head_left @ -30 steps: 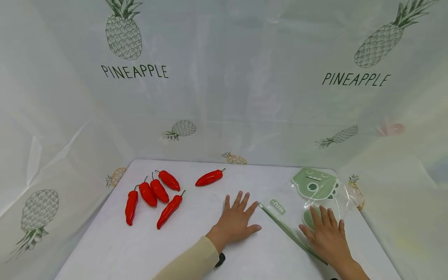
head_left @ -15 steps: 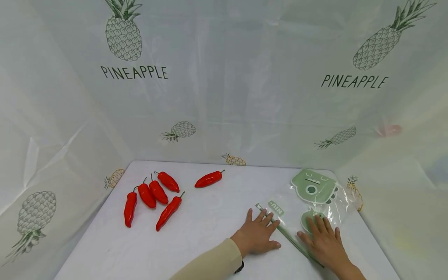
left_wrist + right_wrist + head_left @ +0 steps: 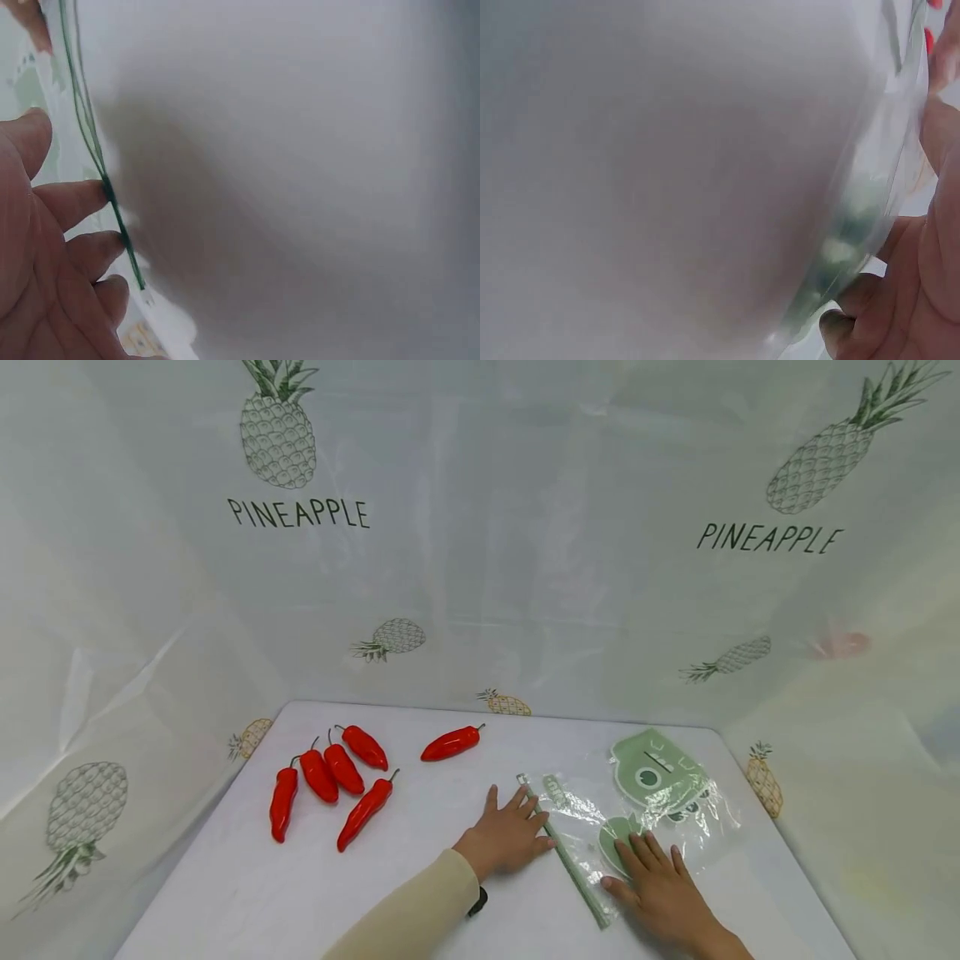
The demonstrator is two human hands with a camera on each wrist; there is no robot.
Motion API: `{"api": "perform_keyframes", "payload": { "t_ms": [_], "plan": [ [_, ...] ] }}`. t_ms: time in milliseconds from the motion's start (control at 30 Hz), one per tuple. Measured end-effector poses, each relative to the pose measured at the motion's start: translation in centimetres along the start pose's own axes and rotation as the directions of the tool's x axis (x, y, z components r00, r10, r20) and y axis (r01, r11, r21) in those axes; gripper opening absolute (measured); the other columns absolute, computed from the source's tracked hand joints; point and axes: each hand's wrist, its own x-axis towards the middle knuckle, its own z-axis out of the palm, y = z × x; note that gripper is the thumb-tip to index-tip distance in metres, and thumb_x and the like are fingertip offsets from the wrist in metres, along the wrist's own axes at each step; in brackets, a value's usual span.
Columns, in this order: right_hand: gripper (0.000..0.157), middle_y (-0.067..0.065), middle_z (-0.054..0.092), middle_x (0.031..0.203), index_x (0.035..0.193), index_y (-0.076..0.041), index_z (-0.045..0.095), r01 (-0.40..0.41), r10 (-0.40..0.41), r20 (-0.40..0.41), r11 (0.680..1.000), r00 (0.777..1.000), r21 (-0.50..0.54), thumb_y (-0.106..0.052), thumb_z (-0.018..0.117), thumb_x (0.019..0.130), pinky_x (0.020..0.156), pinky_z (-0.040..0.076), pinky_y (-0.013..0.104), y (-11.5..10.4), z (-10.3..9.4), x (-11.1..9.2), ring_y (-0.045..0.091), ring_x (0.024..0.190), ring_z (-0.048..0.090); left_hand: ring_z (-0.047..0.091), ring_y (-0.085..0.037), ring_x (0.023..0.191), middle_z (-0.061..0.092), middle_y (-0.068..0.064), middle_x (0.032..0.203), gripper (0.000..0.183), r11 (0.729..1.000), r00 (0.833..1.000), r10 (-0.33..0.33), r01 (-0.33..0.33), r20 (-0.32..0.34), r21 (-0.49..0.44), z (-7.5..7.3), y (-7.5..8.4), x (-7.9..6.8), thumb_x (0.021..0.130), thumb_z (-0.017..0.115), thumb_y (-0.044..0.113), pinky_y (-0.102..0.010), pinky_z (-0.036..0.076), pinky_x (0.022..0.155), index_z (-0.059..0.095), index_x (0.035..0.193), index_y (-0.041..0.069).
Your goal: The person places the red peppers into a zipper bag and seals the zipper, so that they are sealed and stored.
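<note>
A clear zip bag [image 3: 573,803] with a green cartoon print [image 3: 658,775] lies flat on the right half of the table. Its green zip edge [image 3: 573,868] runs slantwise along the bag's left side. My left hand [image 3: 501,838] has its fingers spread, the fingertips touching that zip edge near its far end. In the left wrist view, fingertips [image 3: 94,196] meet the green strip. Palm down, my right hand [image 3: 660,893] rests on the printed bag near its lower part. The right wrist view shows the bag's film [image 3: 855,214] beside the fingers.
Several red chili peppers [image 3: 318,777] lie grouped on the left of the white table [image 3: 247,893]. One more red pepper [image 3: 450,743] lies alone near the back edge. A pineapple-print sheet [image 3: 510,568] stands behind and at both sides.
The bag has slid and turned to the left with my right hand on it. My left hand moved right onto the zip edge, then back left with it. The peppers stayed put.
</note>
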Motion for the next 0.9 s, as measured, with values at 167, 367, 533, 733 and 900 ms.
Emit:
{"api": "perform_keyframes", "payload": {
  "t_ms": [167, 367, 533, 733, 900],
  "plan": [
    [0.071, 0.025, 0.050, 0.158, 0.148, -0.005, 0.060, 0.051, -0.051, 0.022, 0.999, 0.998, 0.019, -0.058, 0.061, 0.101, 0.117, 0.027, 0.076, -2.2, 0.6, 0.3, 0.049, 0.151, 0.039, 0.021, -0.025, 0.163, 0.037, 0.000, 0.171, 0.070, 0.998, 0.999, -0.053, 0.053, 0.001, -0.030, -0.1, -1.7, -0.6, 0.106, 0.038, 0.068, -0.066, 0.018, 0.129, 0.046, 0.161, 0.025],
    [0.074, 0.024, 0.046, 0.161, 0.151, -0.002, 0.056, 0.063, -0.067, 0.061, 0.996, 0.996, 0.059, -0.058, 0.058, 0.102, 0.121, 0.024, 0.074, -4.4, 1.1, 0.7, 0.048, 0.153, 0.035, 0.023, -0.027, 0.163, 0.035, -0.005, 0.171, 0.093, 0.997, 0.998, -0.069, 0.068, -0.009, -0.033, -0.1, -3.2, -1.2, 0.094, 0.046, 0.083, -0.063, 0.021, 0.129, 0.043, 0.163, 0.019],
    [0.076, 0.023, 0.045, 0.162, 0.151, -0.001, 0.055, 0.070, -0.076, 0.068, 0.994, 0.995, 0.082, -0.059, 0.057, 0.103, 0.123, 0.022, 0.072, -5.6, 1.6, 1.0, 0.046, 0.155, 0.034, 0.020, -0.027, 0.163, 0.031, -0.005, 0.173, 0.106, 0.996, 0.996, -0.084, 0.084, 0.003, -0.027, 0.0, -4.1, -1.6, 0.087, 0.053, 0.088, -0.063, 0.021, 0.129, 0.038, 0.165, 0.018],
    [0.080, 0.024, 0.045, 0.162, 0.150, 0.000, 0.055, 0.083, -0.090, 0.075, 0.992, 0.993, 0.091, -0.061, 0.060, 0.100, 0.121, 0.026, 0.074, -6.7, 1.9, 1.3, 0.047, 0.153, 0.036, 0.020, -0.027, 0.164, 0.029, -0.003, 0.174, 0.109, 0.994, 0.994, -0.104, 0.104, 0.015, -0.024, 0.7, -4.9, -2.2, 0.083, 0.062, 0.086, -0.063, 0.021, 0.129, 0.036, 0.166, 0.020],
    [0.091, 0.025, 0.044, 0.162, 0.152, 0.001, 0.052, 0.081, -0.091, 0.096, 0.991, 0.991, 0.102, -0.068, 0.063, 0.094, 0.118, 0.029, 0.076, -7.2, 1.9, 1.5, 0.048, 0.153, 0.036, 0.020, -0.028, 0.164, 0.029, -0.004, 0.174, 0.107, 0.991, 0.993, -0.119, 0.120, 0.017, -0.051, 0.9, -5.3, -2.8, 0.082, 0.068, 0.081, -0.064, 0.021, 0.129, 0.037, 0.165, 0.021]
  ]
}}
